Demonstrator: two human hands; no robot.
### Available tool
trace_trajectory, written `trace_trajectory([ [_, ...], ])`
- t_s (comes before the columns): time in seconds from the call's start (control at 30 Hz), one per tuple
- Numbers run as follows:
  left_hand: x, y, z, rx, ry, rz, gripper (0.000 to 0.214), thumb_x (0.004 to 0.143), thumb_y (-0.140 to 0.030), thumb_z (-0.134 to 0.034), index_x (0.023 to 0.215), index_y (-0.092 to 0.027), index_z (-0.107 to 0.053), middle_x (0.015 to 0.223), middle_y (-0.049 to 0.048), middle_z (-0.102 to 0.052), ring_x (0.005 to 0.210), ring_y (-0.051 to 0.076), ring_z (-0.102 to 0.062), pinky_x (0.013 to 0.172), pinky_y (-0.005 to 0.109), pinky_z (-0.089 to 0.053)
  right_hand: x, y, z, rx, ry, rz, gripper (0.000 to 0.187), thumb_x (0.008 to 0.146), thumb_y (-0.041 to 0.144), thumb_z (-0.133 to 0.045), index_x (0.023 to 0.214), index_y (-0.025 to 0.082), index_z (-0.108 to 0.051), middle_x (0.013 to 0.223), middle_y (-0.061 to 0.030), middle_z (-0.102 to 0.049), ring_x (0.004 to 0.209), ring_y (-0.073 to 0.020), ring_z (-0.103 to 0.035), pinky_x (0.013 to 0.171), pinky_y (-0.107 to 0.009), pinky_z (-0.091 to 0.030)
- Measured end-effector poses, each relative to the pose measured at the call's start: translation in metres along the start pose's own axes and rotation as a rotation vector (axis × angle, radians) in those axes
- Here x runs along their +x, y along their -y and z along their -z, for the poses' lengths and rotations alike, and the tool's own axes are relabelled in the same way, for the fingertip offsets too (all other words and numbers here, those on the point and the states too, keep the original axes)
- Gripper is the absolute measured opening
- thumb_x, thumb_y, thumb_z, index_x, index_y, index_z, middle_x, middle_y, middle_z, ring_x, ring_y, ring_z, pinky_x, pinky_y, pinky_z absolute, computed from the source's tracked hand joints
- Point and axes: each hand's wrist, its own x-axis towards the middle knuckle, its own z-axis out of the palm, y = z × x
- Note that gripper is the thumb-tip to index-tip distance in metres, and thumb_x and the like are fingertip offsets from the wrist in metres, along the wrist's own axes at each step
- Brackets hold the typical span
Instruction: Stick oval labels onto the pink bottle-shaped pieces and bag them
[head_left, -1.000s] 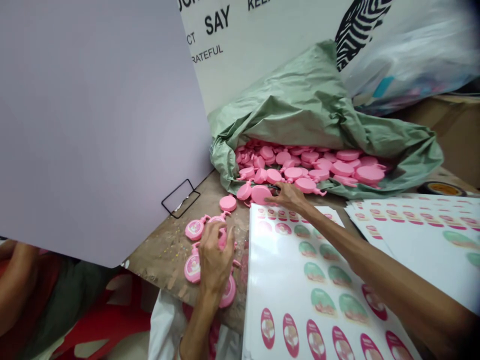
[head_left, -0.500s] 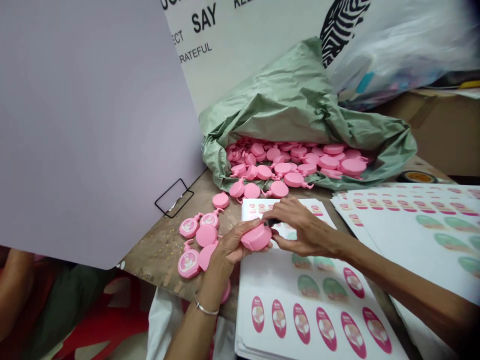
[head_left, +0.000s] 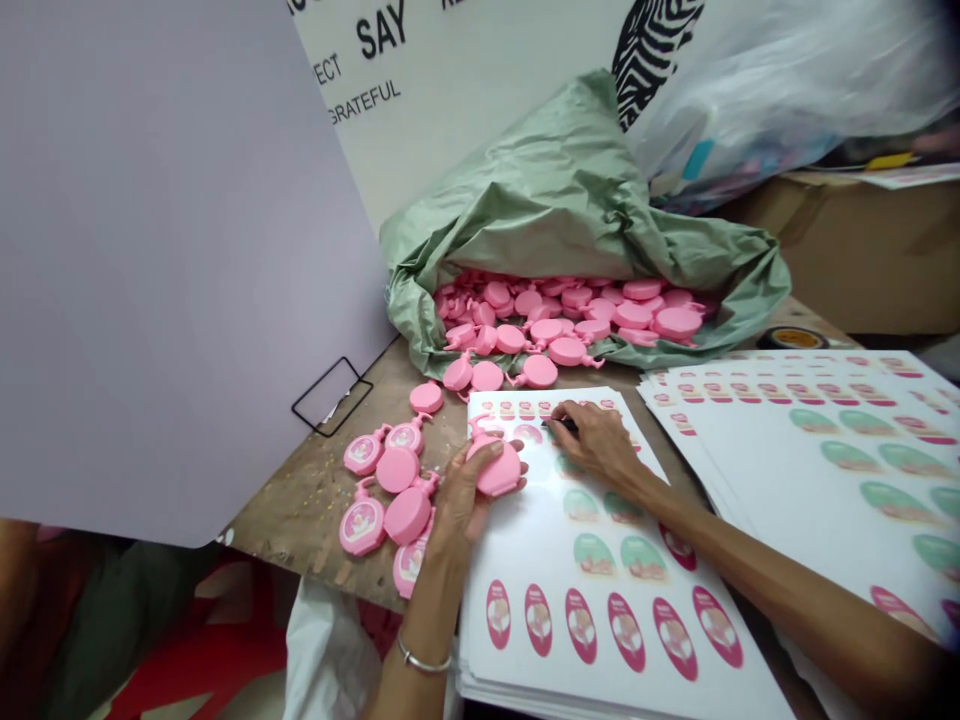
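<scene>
My left hand [head_left: 459, 495] is wrapped round a pink disc-shaped plastic piece [head_left: 497, 470] with a small stem pointing up. Its plain flat face shows, held just above the sheet of stickers [head_left: 532, 545]. Resting low over the same sheet, my right hand [head_left: 602, 442] pinches a small black tool [head_left: 568, 425], its kind partly hidden by the fingers. The tool's tip is close to a round pink sticker [head_left: 527, 434]. Left of my hands lie several pink pieces; some, like one piece [head_left: 361, 526], bear a round picture sticker, while another piece [head_left: 397, 469] is plain.
A green sack [head_left: 540, 190] spills many pink pieces [head_left: 547, 330] at the back. More sticker sheets [head_left: 757, 450] lie to the right, near a tape roll [head_left: 793, 340] and a cardboard box [head_left: 862, 250]. A pale panel [head_left: 187, 260] borders the left, with a black wire frame [head_left: 331, 397].
My hands have come apart. The right moved from the pink piece down to the sticker sheet with the black tool. The left turned the piece so its flat face shows. The view shifted slightly.
</scene>
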Motion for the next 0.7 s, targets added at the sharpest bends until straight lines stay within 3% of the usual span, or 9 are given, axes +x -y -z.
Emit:
trace_trajectory([
  [0.13,0.020,0.005,-0.007,0.208,-0.007,-0.161,0.038,0.074,-0.032,-0.068,0.107,-0.015,-0.061,0.101,0.0112,-0.068,0.075,0.016,-0.064,0.055,0.023,-0.054,-0.002,0.001,-0.004,-0.016,-0.021,0.024,0.017,0.087,0.028,-0.047,0.083,0.020,-0.061,0.079,-0.0054,-0.068,0.081,-0.0238,-0.057,0.077,-0.038,-0.029],
  [0.33,0.039,0.010,-0.004,0.552,-0.106,-0.257,0.029,0.077,-0.035,-0.063,0.098,-0.015,-0.065,0.086,0.0061,-0.064,0.070,0.014,-0.057,0.056,0.022,-0.051,-0.005,-0.001,-0.005,0.005,-0.017,0.076,0.015,0.086,0.024,-0.048,0.079,0.020,-0.061,0.077,-0.0031,-0.068,0.081,-0.0212,-0.055,0.077,-0.035,-0.028],
  [0.5,0.043,0.014,0.005,0.590,-0.065,-0.271,0.029,0.078,-0.037,-0.062,0.100,-0.018,-0.066,0.090,0.0060,-0.067,0.076,0.017,-0.060,0.065,0.025,-0.051,-0.003,0.001,-0.003,0.011,-0.015,0.060,0.013,0.083,0.029,-0.053,0.075,0.021,-0.060,0.071,-0.0021,-0.066,0.075,-0.0206,-0.055,0.074,-0.034,-0.030],
  [0.63,0.042,0.015,0.004,0.624,-0.145,-0.312,0.030,0.074,-0.040,-0.068,0.096,-0.020,-0.067,0.088,0.0054,-0.066,0.074,0.018,-0.059,0.067,0.027,-0.050,-0.001,0.007,-0.005,-0.009,-0.056,0.051,0.019,0.081,0.037,-0.058,0.075,0.019,-0.059,0.073,-0.0052,-0.067,0.075,-0.0226,-0.056,0.078,-0.039,-0.032],
  [0.7,0.039,0.013,0.001,0.525,-0.155,-0.278,0.032,0.073,-0.041,-0.070,0.097,-0.019,-0.065,0.089,0.0053,-0.065,0.073,0.017,-0.059,0.067,0.027,-0.051,-0.001,0.010,-0.005,0.033,-0.111,0.062,0.023,0.080,0.041,-0.060,0.073,0.019,-0.059,0.072,-0.0059,-0.066,0.075,-0.0227,-0.057,0.079,-0.040,-0.035],
])
